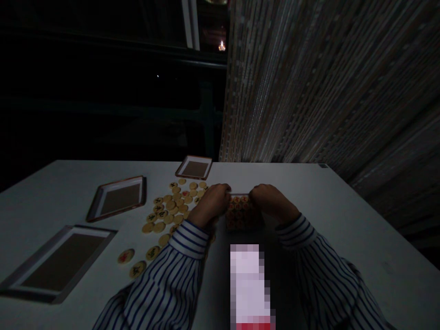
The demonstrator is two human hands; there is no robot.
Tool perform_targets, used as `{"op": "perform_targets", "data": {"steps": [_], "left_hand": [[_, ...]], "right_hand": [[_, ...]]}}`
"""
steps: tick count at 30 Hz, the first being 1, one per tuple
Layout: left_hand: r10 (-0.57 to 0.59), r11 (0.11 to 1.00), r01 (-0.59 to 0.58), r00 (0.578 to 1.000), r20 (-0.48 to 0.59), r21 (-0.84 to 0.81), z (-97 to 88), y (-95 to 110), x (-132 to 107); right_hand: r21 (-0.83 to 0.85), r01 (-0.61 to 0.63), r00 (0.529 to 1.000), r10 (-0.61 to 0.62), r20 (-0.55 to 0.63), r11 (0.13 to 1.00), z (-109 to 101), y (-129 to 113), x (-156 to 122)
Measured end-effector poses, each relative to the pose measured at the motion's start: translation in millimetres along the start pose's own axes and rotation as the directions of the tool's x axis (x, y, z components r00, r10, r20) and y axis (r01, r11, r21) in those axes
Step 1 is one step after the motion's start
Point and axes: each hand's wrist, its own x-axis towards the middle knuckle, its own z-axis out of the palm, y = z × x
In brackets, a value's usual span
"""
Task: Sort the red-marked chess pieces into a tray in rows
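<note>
My left hand (212, 204) and my right hand (273, 201) are closed on the two sides of a small box (239, 194) near the middle of the table. Rows of round Chinese chess pieces (237, 200) with red characters fill the box; its lower part lies in deep shadow. Left of my left hand, many loose wooden Chinese chess pieces (171, 205) are spread about, some showing black or red characters and others plain. My left sleeve hides part of this spread. Fingertips on both hands are mostly turned away from view.
Three shallow rectangular trays or lids with brown inner panels lie leftward: a far one (194, 168), a middle one (122, 198) and a near one (65, 261). A pixelated pale patch (249, 284) covers the front. Behind the white table (330, 220) hangs a string curtain (268, 87).
</note>
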Motion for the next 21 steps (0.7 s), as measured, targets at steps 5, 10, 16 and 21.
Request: {"op": "perform_targets", "data": {"steps": [5, 10, 16, 21], "left_hand": [[-0.002, 1.0, 0.002, 1.0, 0.014, 0.001, 0.5, -0.8, 0.8], [-0.01, 1.0, 0.01, 1.0, 0.017, 0.0, 0.0, -0.6, 0.7], [-0.025, 1.0, 0.025, 0.999, 0.028, -0.014, -2.0, 0.2, 0.8], [-0.008, 1.0, 0.008, 1.0, 0.015, -0.013, -0.3, -1.5, 1.1]], "right_hand": [[-0.001, 0.0, 0.999, 0.0, 0.032, 1.0, -1.2, 0.9, 0.2], [0.009, 0.0, 0.999, 0.0, 0.036, 1.0, 0.5, 1.5, 1.7], [0.012, -0.009, 1.0, 0.009, 0.013, 1.0, -4.0, 2.5, -2.5], [0.01, -0.019, 1.0, 0.019, -0.018, 1.0, -7.6, 10.9, -6.6]]}}
